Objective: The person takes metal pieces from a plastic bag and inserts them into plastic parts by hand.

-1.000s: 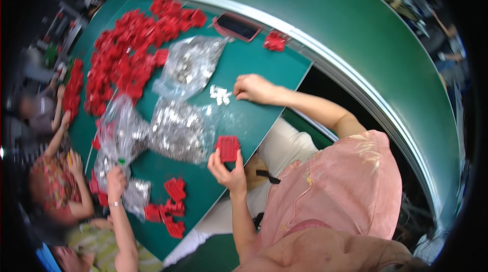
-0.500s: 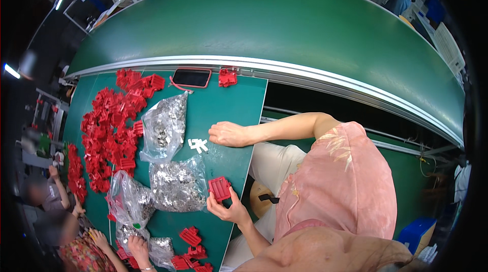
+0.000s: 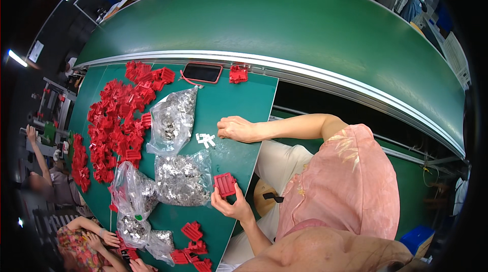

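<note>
My left hand (image 3: 234, 205) grips a red rectangular plastic part (image 3: 224, 184) by its edges, thumb on one side and fingers on the other. Ridged slots show on its face. Farther up the green table, my right hand (image 3: 237, 129) rests with fingers curled together; whatever they may hold is hidden. Beside those fingers lies a small group of white pieces (image 3: 206, 140). Clear plastic bags of small shiny metal pieces lie past both hands, one bag (image 3: 174, 122) near the white pieces and another (image 3: 183, 179) close to the red part.
A big heap of red plastic parts (image 3: 114, 124) covers the table's far left. A phone (image 3: 202, 72) and a red part (image 3: 238, 74) lie by the metal rail. More bags (image 3: 133, 196) and red parts (image 3: 192, 231) are lower down. Co-workers' hands (image 3: 109, 239) work at the lower left.
The whole view has shifted slightly. My left hand still holds the red part, now turned a little. My right hand stays curled by the white pieces. Co-workers' arms at the left have moved.
</note>
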Available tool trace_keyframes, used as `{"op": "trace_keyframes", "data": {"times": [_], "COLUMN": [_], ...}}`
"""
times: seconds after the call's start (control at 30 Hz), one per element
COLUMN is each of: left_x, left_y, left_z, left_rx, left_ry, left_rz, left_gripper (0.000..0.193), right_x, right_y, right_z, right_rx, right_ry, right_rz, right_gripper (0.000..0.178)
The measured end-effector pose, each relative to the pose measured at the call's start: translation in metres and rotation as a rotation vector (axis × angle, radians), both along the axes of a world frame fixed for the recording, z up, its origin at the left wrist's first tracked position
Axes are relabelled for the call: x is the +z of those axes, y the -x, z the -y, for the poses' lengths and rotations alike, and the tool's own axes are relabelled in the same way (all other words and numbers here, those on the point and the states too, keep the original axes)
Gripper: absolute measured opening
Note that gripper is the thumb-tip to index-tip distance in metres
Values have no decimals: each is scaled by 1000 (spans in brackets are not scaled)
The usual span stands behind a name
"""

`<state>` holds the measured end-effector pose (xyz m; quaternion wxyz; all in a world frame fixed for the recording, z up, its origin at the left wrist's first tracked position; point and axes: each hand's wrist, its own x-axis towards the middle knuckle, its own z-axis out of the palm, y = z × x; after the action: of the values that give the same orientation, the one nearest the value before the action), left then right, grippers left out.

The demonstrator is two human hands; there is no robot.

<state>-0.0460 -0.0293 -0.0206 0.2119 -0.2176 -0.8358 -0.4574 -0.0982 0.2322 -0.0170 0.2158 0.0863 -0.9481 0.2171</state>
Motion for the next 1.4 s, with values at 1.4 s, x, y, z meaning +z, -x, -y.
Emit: {"op": "trace_keyframes", "data": {"times": [1.4], "left_x": [-8], "left_y": [1], "left_z": [2], "left_rx": [27], "left_ry": [-123], "left_rz": [16], "left_gripper": [66], "right_x": [61], "right_y": [-19], "right_z": [95], "right_rx": [203], "right_ry": [670], "right_rz": [400], "right_gripper": [29]}}
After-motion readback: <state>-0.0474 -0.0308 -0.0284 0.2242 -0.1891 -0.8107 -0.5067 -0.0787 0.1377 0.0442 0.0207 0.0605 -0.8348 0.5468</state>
